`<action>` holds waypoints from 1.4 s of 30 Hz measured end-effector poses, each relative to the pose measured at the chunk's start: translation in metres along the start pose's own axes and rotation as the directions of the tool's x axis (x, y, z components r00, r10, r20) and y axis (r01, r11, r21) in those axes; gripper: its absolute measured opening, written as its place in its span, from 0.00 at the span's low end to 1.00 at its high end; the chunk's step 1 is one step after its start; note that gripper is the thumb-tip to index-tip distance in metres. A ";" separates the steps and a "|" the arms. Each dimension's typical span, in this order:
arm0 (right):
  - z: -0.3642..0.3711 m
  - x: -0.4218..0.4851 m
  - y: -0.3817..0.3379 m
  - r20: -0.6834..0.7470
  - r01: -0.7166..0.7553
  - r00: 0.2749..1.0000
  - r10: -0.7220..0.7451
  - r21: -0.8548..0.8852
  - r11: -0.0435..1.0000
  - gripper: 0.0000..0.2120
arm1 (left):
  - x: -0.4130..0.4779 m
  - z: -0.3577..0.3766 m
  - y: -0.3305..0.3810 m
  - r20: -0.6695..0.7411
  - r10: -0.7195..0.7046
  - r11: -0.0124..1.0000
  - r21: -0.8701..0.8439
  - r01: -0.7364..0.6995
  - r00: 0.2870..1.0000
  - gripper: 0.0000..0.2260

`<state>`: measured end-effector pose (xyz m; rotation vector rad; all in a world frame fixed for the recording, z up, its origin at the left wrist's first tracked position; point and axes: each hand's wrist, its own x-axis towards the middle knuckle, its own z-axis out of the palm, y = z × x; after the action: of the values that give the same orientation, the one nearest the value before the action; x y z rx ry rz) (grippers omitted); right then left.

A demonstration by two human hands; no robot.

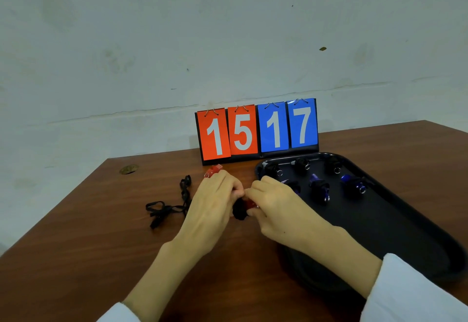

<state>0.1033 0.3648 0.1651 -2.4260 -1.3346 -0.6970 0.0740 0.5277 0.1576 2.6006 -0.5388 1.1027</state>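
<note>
Our left hand [215, 202] and right hand [276, 207] both pinch the red whistle [250, 204]; the tray [379, 223] is off to the right, so our right hand's nearer.

I see whistle [250, 204] mostly hidden under right hand [278, 210]; cannot tell how left hand [215, 202] grips cord [239, 212]. Beyond left hand, second whistle [213, 170] half covered. Both sleeves [415, 293] cut off.

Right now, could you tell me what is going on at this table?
A person in white sleeves holds a small red item, bundled with black cord, between the left hand and right hand, pinching it with the fingers over the wooden table. A loose black cord and a second red item lie to the left. Six similar bundles already sit in the black tray on the right.
</note>
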 end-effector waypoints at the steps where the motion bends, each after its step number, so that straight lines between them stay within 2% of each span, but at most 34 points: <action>1: -0.002 0.000 0.000 0.016 0.000 1.000 0.000 0.026 1.000 0.10 | -0.003 0.000 0.001 0.006 -0.025 0.999 -0.036 0.025 1.000 0.05; 3: -0.010 -0.004 -0.001 0.034 -0.071 0.997 0.067 0.112 0.991 0.11 | -0.006 -0.001 0.009 0.014 -0.134 0.976 -0.172 0.134 0.991 0.06; 5: -0.022 -0.013 -0.002 0.043 -0.252 0.968 0.249 0.170 0.953 0.12 | -0.006 0.000 0.019 -0.010 -0.218 0.919 -0.339 0.202 0.976 0.08; 6: -0.028 -0.021 0.000 0.033 -0.372 0.927 0.373 0.188 0.909 0.11 | -0.005 0.003 0.024 -0.021 -0.239 0.892 -0.401 0.211 0.971 0.10; 8: -0.040 -0.043 0.010 0.006 -0.606 0.785 0.619 0.215 0.766 0.10 | -0.008 0.008 0.034 0.025 -0.243 0.861 -0.455 0.227 0.970 0.14; 10: -0.045 -0.068 0.019 -0.012 -0.747 0.646 0.764 0.198 0.635 0.11 | -0.014 0.016 0.040 0.112 -0.163 0.902 -0.387 0.195 0.980 0.14; 11: -0.048 -0.078 0.020 -0.004 -0.789 0.600 0.800 0.167 0.592 0.12 | -0.018 0.021 0.043 0.153 -0.113 0.931 -0.328 0.158 0.982 0.15; 14: -0.052 -0.095 0.015 -0.001 -0.840 0.539 0.842 0.065 0.538 0.11 | -0.021 0.032 0.046 0.208 -0.018 0.976 -0.210 0.063 0.978 0.16; 18: -0.050 -0.098 0.003 -0.009 -0.810 0.585 0.811 -0.038 0.585 0.12 | -0.021 0.035 0.039 0.183 -0.032 0.985 -0.160 0.062 0.983 0.11; 21: -0.045 -0.095 -0.003 0.014 -0.790 0.611 0.791 -0.059 0.611 0.14 | -0.022 0.038 0.033 0.151 -0.126 0.977 -0.151 0.149 0.980 0.06; 24: -0.044 -0.096 -0.005 0.028 -0.775 0.628 0.777 -0.058 0.629 0.17 | -0.023 0.038 0.030 0.133 -0.187 0.968 -0.145 0.206 0.973 0.07; 28: -0.043 -0.098 -0.006 0.074 -0.697 0.717 0.693 0.037 0.716 0.28 | -0.023 0.037 0.028 0.124 -0.214 0.961 -0.149 0.232 0.969 0.09; 32: -0.042 -0.098 -0.004 0.131 -0.623 0.782 0.609 0.128 0.772 0.25 | -0.023 0.037 0.027 0.125 -0.201 0.965 -0.147 0.218 0.972 0.09; 35: -0.040 -0.098 -0.002 0.083 -0.647 0.762 0.642 0.112 0.754 0.18 | -0.022 0.035 0.016 0.088 -0.229 0.968 -0.087 0.236 0.969 0.08; 37: -0.039 -0.098 0.000 0.044 -0.687 0.726 0.686 0.094 0.721 0.17 | -0.020 0.032 -0.001 0.016 -0.330 0.942 -0.049 0.331 0.944 0.09; 39: -0.039 -0.098 0.000 0.056 -0.705 0.709 0.703 0.089 0.704 0.20 | -0.017 0.030 -0.018 -0.051 -0.447 0.894 -0.013 0.447 0.893 0.09; 42: -0.042 -0.099 -0.002 0.079 -0.710 0.704 0.705 0.104 0.697 0.30 | -0.010 0.034 -0.033 -0.047 -0.495 0.860 0.120 0.497 0.868 0.13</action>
<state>0.0448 0.2763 0.1478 -2.5529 -0.3254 -0.3359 0.1035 0.5468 0.1235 2.6088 0.2181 0.9975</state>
